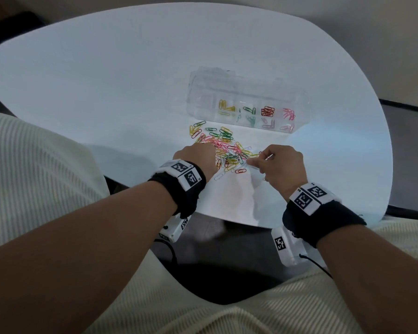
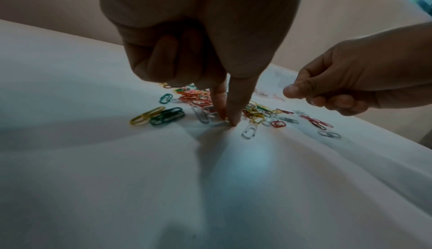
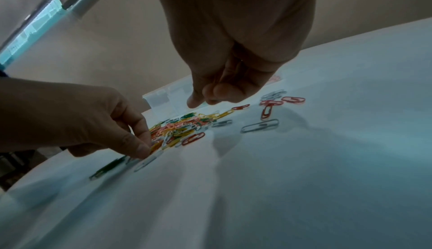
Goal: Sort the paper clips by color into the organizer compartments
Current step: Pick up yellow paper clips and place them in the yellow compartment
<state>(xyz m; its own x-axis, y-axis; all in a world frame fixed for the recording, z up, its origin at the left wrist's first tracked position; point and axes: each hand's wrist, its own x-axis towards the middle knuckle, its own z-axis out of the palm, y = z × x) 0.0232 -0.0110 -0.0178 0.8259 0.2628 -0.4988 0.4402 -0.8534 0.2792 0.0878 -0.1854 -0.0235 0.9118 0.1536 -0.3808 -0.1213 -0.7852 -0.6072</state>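
Observation:
A clear organizer (image 1: pixel 249 92) stands on the white table (image 1: pixel 106 92), with yellow, green, red and pink clips in separate compartments. In front of it lies a mixed pile of paper clips (image 1: pixel 227 145) (image 2: pixel 196 95) (image 3: pixel 177 129). My left hand (image 1: pixel 214 153) (image 2: pixel 228 120) (image 3: pixel 146 149) has its thumb and forefinger pressed together on the tabletop at the pile's near edge. They pinch a white paper clip (image 3: pixel 145 162), and the other fingers are curled. My right hand (image 1: pixel 253 162) (image 2: pixel 301 95) (image 3: pixel 201 101) hovers just right of the pile with its fingers curled. Nothing shows in it.
Stray clips lie around the pile: a red one (image 1: pixel 240 171), a grey one (image 3: pixel 259 125), several red ones (image 3: pixel 271 103), and a yellow and green pair (image 2: pixel 158 116). The table's near edge runs just behind my wrists, above my lap in cream ribbed cloth.

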